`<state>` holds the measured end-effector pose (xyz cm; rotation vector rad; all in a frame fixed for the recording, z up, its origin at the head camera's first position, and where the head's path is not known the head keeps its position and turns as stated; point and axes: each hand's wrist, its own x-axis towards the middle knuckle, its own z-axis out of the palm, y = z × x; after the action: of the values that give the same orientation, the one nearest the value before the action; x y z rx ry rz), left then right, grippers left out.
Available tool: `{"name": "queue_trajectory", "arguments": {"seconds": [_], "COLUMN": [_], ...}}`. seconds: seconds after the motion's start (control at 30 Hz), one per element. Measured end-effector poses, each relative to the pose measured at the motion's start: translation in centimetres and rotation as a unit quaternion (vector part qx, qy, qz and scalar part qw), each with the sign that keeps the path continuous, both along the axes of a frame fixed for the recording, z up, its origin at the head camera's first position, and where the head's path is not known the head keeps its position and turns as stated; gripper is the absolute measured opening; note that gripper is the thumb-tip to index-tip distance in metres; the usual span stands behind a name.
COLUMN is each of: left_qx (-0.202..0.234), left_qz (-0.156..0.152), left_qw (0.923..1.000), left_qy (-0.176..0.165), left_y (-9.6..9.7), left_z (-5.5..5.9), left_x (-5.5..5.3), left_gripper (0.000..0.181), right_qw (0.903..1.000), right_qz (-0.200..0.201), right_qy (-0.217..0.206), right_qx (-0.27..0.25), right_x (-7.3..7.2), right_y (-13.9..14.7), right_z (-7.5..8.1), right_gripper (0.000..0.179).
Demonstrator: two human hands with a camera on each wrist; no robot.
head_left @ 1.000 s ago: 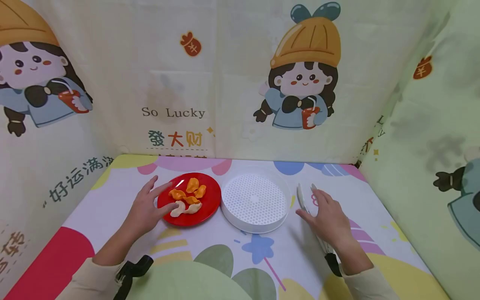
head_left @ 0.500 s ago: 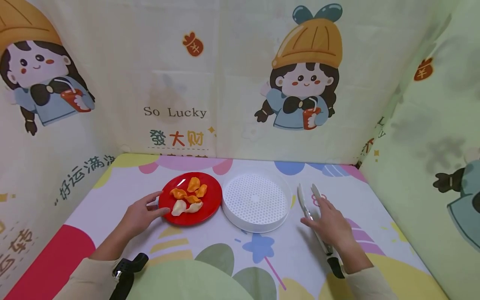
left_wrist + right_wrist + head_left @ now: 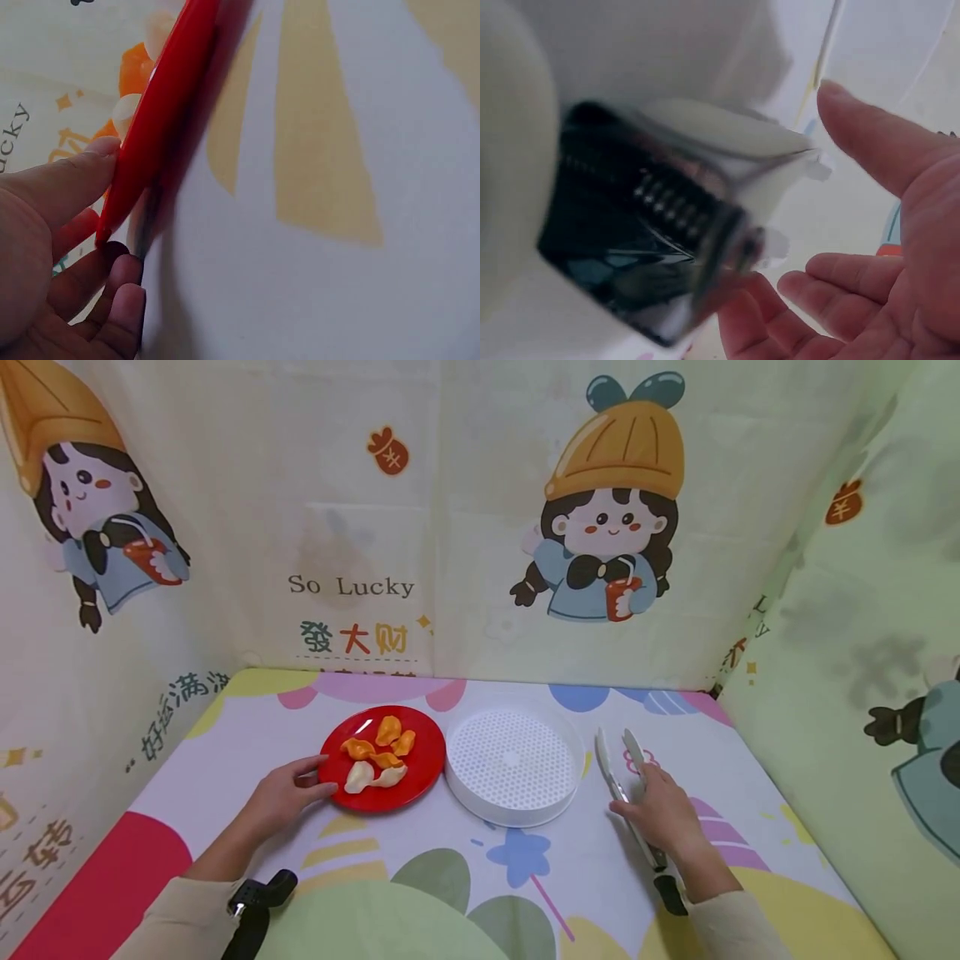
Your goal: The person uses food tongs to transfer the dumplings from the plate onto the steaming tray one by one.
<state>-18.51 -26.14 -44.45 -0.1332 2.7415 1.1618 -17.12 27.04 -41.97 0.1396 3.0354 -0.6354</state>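
My left hand [image 3: 279, 797] holds the left rim of a red plate [image 3: 423, 756]. In the left wrist view the thumb lies over the rim of the plate [image 3: 165, 112] and the other fingers reach beneath it. Several orange dumplings [image 3: 358, 749] and a couple of white ones [image 3: 360, 777] lie on the plate. Spread around metal tongs [image 3: 603, 760] with a black end is my right hand [image 3: 663, 814], thumb on their left side. In the right wrist view the spring of the tongs [image 3: 675, 206] shows, with the thumb apart and the fingers relaxed beside them.
A round white perforated steamer tray [image 3: 510, 760] stands between plate and tongs, close against the plate's right edge. The patterned tablecloth [image 3: 442, 893] runs back to a printed curtain [image 3: 465, 527], with more curtain at both sides.
My left hand has drawn back from over the dumplings to the plate's left rim and now grips it. The right hand has shifted slightly right and down along the tongs.
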Motion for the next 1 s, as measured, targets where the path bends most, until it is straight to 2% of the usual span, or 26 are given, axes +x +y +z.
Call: {"name": "queue_trajectory", "arguments": {"seconds": [0.17,0.37,0.67,0.8,0.93,1.0], "left_qx": [0.003,0.004,0.005,0.005,0.007,0.008], "left_qz": [0.005,0.010,0.014,0.015,0.013,0.012], "left_qw": [1.0000,0.9999,0.9998,0.9998,0.9998,0.9998], "left_qy": [-0.003,-0.011,-0.011,-0.011,-0.012,-0.013], "left_y": [0.2,0.4,0.4,0.4,0.4,0.4], "left_z": [-0.1,0.2,0.2,0.2,0.1,0.0], "left_x": [-0.1,-0.2,-0.2,-0.2,-0.1,-0.1], "left_gripper": [0.075,0.075,0.075,0.075,0.075,0.074], "right_qw": [0.9995,0.9988,0.9992,0.9997,0.9984,0.9978], "right_qz": [-0.024,-0.033,-0.018,-0.017,-0.023,-0.025], "right_qy": [-0.018,-0.033,-0.030,0.004,0.051,0.061], "right_qx": [-0.011,-0.013,0.017,0.017,0.009,-0.002], "right_x": [-0.4,-0.8,-1.0,-0.7,-0.3,-0.1], "right_y": [0.1,0.1,0.4,0.6,1.0,1.1], "right_z": [0.1,0.3,0.6,1.0,1.3,1.5], "right_gripper": [0.086,0.077,0.066,0.062,0.067,0.070]}}
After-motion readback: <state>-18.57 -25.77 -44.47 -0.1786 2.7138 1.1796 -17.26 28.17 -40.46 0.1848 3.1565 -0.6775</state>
